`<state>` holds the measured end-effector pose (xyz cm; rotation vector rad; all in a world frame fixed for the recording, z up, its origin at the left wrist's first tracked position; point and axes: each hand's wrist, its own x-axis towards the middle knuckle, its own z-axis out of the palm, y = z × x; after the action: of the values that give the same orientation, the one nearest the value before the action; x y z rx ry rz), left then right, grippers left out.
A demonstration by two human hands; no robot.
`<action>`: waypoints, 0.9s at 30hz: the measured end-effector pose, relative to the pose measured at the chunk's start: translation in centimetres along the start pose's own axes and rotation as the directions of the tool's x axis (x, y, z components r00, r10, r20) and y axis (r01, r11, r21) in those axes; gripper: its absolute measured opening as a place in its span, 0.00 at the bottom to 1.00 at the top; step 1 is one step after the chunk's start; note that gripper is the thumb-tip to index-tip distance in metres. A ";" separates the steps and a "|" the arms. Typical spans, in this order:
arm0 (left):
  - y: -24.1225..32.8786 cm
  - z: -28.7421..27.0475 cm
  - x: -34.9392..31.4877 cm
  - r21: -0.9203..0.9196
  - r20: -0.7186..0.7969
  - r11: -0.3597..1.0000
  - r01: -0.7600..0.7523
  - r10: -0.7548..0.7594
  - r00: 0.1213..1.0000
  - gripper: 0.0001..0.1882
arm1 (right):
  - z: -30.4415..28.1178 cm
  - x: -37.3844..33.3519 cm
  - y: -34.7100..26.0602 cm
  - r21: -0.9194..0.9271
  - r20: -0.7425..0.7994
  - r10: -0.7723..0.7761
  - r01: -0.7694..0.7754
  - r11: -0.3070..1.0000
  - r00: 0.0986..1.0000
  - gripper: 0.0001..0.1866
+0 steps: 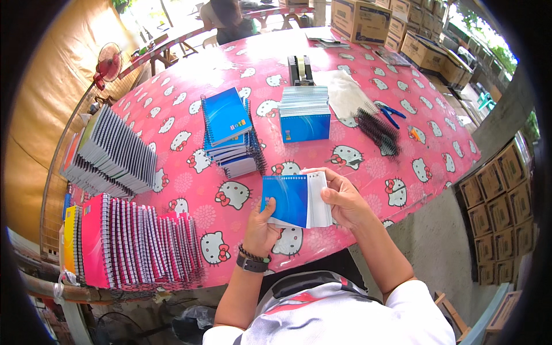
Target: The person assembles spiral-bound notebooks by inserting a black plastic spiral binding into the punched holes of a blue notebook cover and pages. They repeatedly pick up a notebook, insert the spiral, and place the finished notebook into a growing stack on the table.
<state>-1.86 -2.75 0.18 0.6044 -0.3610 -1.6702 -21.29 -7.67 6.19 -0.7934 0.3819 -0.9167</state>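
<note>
While gripping the left part of a small blue-covered notepad in the left hand, with the thumb pressed on the cover, also holds its white pages at the right end between the thumb and fingers of the right hand. Holds the notepad, with punched holes along its far edge and pages fanned out to the right, over the near middle of the pink, cat-patterned worktop. Has beyond it a stack of blue-covered pads and, left of that, a pile of blue spiral notebooks. Includes a tape dispenser behind the pads, then, to the right, a white sheet, a bundle of black binding coils and, just beside the coils, blue-handled pliers. Shows pink spiral notebooks in a row at near left, yellow notebooks alongside, grey-edged spiral notebooks farther back, and cardboard boxes at far right.
</note>
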 end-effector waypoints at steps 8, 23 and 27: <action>-0.5 0.0 -0.3 0.008 -0.060 1.000 -0.011 0.011 0.998 0.12 | 0.2 0.3 0.3 -0.015 -0.035 -0.015 0.015 1.000 0.999 0.23; -1.4 -1.7 -1.3 -0.062 -0.056 0.995 0.079 -0.082 0.995 0.16 | 0.6 0.1 0.7 -0.113 -0.092 0.015 -0.025 0.993 0.996 0.22; -1.6 -1.5 -1.4 -0.104 -0.050 0.986 0.127 -0.133 0.990 0.17 | 0.6 0.0 0.6 -0.099 -0.106 0.012 -0.023 0.995 0.994 0.22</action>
<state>-2.19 -0.93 -1.69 0.6093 -0.1982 -1.7809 -20.57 -7.14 6.13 -0.8340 0.5295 -0.9310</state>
